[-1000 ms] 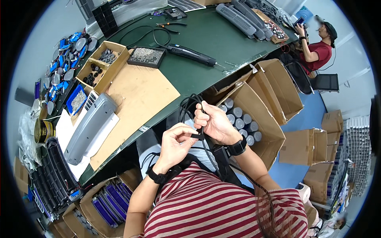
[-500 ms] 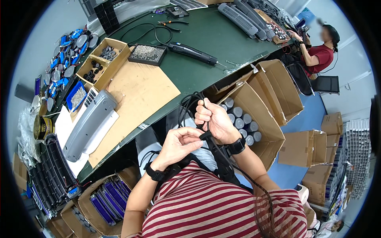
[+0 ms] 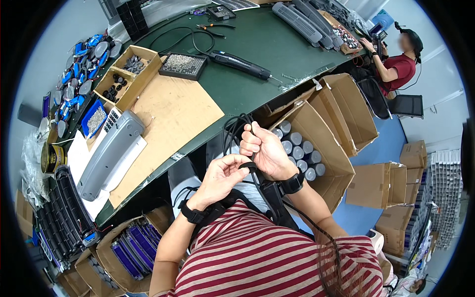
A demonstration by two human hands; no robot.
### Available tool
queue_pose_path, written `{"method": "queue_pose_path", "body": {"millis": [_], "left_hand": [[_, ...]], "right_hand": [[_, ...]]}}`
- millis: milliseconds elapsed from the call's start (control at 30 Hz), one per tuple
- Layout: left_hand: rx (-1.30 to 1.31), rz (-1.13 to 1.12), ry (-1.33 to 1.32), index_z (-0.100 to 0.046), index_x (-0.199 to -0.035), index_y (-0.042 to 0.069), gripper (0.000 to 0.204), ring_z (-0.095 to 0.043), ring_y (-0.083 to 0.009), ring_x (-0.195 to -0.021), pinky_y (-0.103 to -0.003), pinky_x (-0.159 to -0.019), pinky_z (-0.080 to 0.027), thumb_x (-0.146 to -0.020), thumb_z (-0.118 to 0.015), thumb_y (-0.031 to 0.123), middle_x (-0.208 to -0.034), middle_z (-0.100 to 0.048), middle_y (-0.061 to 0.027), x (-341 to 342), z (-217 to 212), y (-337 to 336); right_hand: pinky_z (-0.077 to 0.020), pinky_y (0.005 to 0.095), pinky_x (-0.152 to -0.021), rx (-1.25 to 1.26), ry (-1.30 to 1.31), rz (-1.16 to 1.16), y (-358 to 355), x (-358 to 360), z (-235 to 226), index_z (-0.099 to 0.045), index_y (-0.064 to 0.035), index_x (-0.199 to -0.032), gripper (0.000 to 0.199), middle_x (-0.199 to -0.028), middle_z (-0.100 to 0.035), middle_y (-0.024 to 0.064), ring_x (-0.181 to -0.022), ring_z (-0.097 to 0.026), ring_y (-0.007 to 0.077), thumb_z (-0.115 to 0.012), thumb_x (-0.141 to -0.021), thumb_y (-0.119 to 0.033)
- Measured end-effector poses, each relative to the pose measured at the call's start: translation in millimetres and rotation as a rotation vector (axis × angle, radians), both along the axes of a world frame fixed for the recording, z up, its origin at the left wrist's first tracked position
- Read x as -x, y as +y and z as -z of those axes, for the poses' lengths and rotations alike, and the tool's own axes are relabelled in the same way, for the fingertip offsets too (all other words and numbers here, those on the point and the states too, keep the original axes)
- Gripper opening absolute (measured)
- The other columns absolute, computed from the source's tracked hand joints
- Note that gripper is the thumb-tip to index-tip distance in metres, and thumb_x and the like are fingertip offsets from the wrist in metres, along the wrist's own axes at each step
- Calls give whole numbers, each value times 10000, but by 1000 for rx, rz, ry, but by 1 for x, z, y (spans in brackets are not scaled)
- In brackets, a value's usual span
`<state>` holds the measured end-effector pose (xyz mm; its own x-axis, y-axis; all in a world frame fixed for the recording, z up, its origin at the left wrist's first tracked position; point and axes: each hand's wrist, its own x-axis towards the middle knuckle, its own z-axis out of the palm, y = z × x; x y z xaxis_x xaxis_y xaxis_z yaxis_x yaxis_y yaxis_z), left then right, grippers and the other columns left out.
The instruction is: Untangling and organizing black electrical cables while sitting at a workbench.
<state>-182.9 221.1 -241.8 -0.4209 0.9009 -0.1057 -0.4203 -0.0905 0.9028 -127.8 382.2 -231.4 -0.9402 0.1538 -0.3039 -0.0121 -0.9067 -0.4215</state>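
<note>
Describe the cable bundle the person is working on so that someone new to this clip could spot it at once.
Start at the green table and drop to its near edge, where both hands meet. The right hand grips a bundle of black cable looped above its fist, while the left hand pinches a black strap below. Unlike the cable lying on the table, it is held in the air.

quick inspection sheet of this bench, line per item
surface: green table, cardboard sheet on it
job's things: black cable bundle, held over the lap
clutter: grey housing, tray of screws, black electric screwdriver
hands: left hand pinches a black strap at the bundle; right hand grips the bundle
cables: loose black lead on table
surroundings: open box of grey cylinders; person in red seated far right
</note>
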Motion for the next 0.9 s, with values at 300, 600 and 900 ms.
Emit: {"method": "queue_pose_path", "body": {"millis": [300,600,900], "left_hand": [[-32,25,404,-624,-887,26,152,-495,-44,-729,-179,-657,-436,-797,-740,67,-936,-472,-7,5,-6,-4],[106,-14,662,-607,-788,15,149,-438,-97,-652,-228,-577,-370,-826,-706,120,-748,-458,-8,-7,-30,0],[-194,-18,-16,-536,-876,28,202,-459,-88,-793,-221,-721,-409,-912,-635,200,-913,-456,1,-14,18,-3]], "right_hand": [[-318,247,-544,-114,-41,28,-8,-1,-3,-451,-61,-938,250,-623,-317,-41,-545,-301,87,-338,-1042,-258],[-306,208,-517,-381,-83,71,-20,0,3,-449,-50,-983,261,-614,-320,-36,-541,-311,80,-348,-1040,-284],[-291,226,-515,-137,15,16,-10,-3,-9,-458,-55,-933,260,-597,-293,-50,-529,-285,76,-352,-1040,-266]]}}
